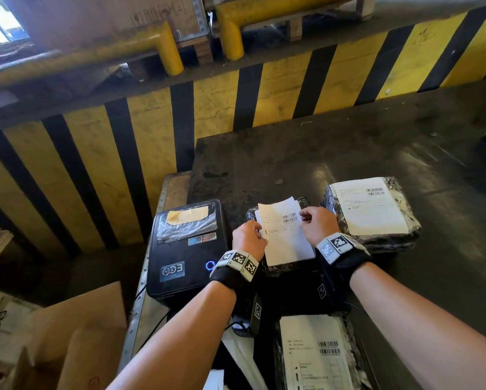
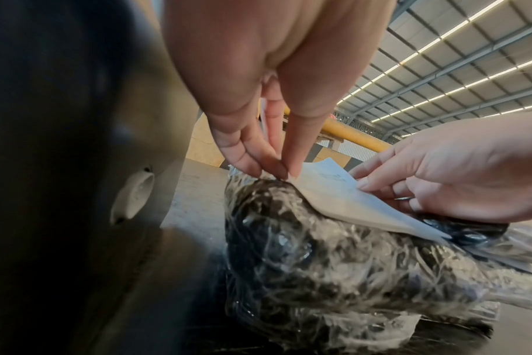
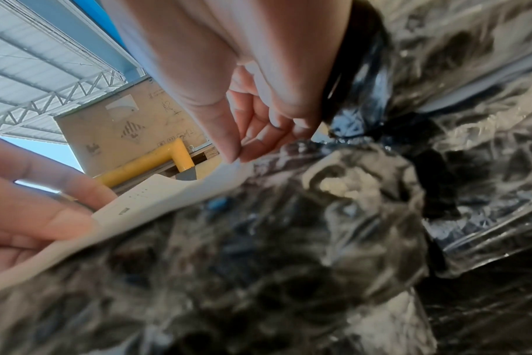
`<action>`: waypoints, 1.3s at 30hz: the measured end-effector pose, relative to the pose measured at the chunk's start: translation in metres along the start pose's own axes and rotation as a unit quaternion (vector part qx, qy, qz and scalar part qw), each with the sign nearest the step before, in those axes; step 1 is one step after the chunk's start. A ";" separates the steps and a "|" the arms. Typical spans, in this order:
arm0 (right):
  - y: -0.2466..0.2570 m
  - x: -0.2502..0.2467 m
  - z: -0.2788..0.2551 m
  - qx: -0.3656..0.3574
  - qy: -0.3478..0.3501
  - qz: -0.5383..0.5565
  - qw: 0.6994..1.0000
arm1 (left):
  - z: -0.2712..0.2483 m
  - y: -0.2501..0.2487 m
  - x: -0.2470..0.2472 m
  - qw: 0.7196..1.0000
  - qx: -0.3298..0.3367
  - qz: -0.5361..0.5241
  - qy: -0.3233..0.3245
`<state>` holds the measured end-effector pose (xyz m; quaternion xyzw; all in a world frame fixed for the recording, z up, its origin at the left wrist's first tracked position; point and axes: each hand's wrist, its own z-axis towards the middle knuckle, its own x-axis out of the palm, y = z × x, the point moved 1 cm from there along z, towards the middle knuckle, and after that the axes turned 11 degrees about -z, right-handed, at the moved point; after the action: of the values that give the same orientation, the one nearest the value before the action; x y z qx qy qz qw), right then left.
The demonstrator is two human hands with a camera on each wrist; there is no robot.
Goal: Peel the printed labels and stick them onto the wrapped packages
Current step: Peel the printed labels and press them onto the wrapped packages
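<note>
A white printed label [image 1: 285, 230] with barcodes lies over a black package wrapped in clear film [image 1: 278, 270] in the middle of the dark table. My left hand [image 1: 248, 239] pinches the label's left edge [image 2: 334, 192]. My right hand [image 1: 317, 222] pinches its right edge [image 3: 167, 189]. In the left wrist view the label's near part rests on the crinkled wrap [image 2: 334, 259] while its far end lifts off it. Two more wrapped packages carry stuck labels: one to the right [image 1: 372, 208] and one near my body [image 1: 317, 353].
A black label printer [image 1: 187, 249] stands left of the package, a blue light on its top. Cardboard boxes [image 1: 75, 333] sit low at the left. A yellow-and-black striped barrier [image 1: 213, 108] runs behind the dark table [image 1: 348, 153].
</note>
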<state>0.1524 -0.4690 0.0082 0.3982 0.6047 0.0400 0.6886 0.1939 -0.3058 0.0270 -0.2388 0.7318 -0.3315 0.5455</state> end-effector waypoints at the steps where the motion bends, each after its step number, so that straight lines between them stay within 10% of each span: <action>1: 0.000 0.001 -0.001 0.002 -0.002 -0.003 1.000 | -0.001 -0.001 0.000 1.000 0.001 0.005 0.000; 15: 0.038 0.008 -0.006 -0.149 0.074 -0.185 0.969 | -0.036 0.022 0.018 0.947 0.172 0.218 0.164; 26: 0.039 0.000 0.028 -0.069 0.176 -0.372 0.909 | -0.042 0.031 0.022 0.945 0.157 0.244 0.151; 33: 0.080 0.025 0.012 -0.239 0.203 -0.418 0.853 | -0.041 0.034 0.024 0.945 0.176 0.241 0.137; 39: 0.057 0.007 0.026 -0.166 0.220 -0.403 0.873 | -0.042 0.032 0.022 0.947 0.164 0.233 0.146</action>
<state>0.2014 -0.4397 0.0349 -0.0196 0.8330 -0.0544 0.5502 0.1480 -0.2909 -0.0029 0.0822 0.7741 -0.3415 0.5267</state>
